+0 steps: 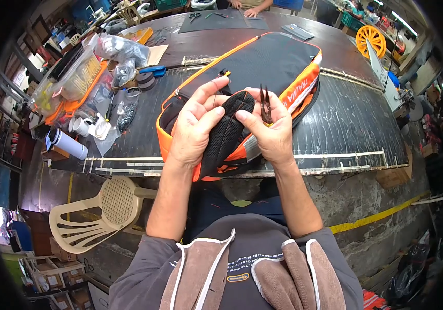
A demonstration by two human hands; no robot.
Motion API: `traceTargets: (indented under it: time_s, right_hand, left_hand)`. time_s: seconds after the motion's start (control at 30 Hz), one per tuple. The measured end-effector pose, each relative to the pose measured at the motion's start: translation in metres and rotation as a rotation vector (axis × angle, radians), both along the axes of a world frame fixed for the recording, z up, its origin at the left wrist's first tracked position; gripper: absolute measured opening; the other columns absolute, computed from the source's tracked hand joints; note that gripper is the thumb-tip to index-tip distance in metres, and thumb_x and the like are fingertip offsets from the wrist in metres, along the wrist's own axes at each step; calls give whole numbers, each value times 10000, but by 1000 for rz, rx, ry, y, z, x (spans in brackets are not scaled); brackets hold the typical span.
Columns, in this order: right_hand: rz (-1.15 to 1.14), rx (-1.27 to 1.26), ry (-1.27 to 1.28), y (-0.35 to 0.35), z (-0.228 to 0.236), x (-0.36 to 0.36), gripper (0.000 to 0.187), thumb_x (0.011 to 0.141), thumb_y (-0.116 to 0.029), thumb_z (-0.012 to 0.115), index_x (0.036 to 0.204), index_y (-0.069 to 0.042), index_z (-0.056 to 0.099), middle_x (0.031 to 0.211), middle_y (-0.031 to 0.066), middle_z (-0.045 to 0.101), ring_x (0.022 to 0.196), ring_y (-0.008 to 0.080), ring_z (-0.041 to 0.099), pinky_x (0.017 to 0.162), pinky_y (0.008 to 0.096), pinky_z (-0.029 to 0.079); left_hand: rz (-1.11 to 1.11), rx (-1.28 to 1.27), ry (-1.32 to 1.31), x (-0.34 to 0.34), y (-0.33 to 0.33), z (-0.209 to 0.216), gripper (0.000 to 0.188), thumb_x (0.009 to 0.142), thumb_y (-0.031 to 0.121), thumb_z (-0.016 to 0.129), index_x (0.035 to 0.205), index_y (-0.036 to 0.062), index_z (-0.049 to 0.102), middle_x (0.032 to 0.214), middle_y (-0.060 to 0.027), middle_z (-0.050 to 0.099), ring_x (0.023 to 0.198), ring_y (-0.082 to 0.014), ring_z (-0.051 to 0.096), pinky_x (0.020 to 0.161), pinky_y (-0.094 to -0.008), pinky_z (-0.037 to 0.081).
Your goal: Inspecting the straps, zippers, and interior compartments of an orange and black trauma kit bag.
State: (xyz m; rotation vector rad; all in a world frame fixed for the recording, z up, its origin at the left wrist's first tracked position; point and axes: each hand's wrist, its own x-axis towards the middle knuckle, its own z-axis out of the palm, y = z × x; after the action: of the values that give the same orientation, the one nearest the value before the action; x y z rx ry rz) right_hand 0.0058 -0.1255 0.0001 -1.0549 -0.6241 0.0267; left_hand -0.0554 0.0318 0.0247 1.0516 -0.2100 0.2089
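A black and orange backpack [252,64] lies on the dark worktable before me. Both hands hold up one of its black mesh padded straps [222,137], whose rounded end is bent toward me. My left hand [193,124] pinches the strap's left edge between thumb and fingers, with the index finger raised. On the other edge, my right hand [270,124] presses its thumb onto the mesh. Dark, slim-jawed pliers [266,106] are tucked in the right hand's fingers, jaws pointing up and away. What the fingertips behind the strap do is hidden.
Left on the table [350,129] are clear bins [79,77], bagged parts, tape rolls [146,80], white cups [80,125] and a white tumbler [69,143]. A beige plastic chair [120,201] stands at the near left. Across the table, another person's hands [250,11] rest near a dark mat.
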Motion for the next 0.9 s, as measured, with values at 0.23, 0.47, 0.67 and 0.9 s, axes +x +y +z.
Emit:
traceTargets:
  time_s: [0.23,0.47,0.67,0.9]
  right_hand:
    - [29,-67,-25,-18,0,6,447,915,9,795,1314,2,593,870,-81,569,730,-4,465,643,161,383]
    - [-31,22,-17,-31,-8,10,339,1023,-30,643,1341,6,532,1037,31,674,968,62,599,846,219,486]
    - [-245,-63,-158,-17,-6,3,174,1038,-69,692,1167,15,611,1074,76,738,988,83,686,869,229,554]
    - [-239,-56,-105,-14,-1,-2,166,1024,-62,709,1136,23,620,1045,88,750,953,91,705,840,228,566]
  left_hand:
    - [134,311,-19,-2,-16,9,289,989,79,743,1254,-33,717,1073,-34,733,932,-72,663,830,-230,542]
    - [495,673,-150,3,-20,1,197,915,69,809,1104,12,797,873,15,631,684,-35,445,601,-213,363]
    - [576,649,-186,5,-26,-6,227,904,81,825,1126,38,807,931,15,598,683,-37,415,591,-214,351]
    - [594,687,-198,2,-30,-5,253,900,72,825,1152,70,809,958,22,567,676,-29,404,560,-206,329]
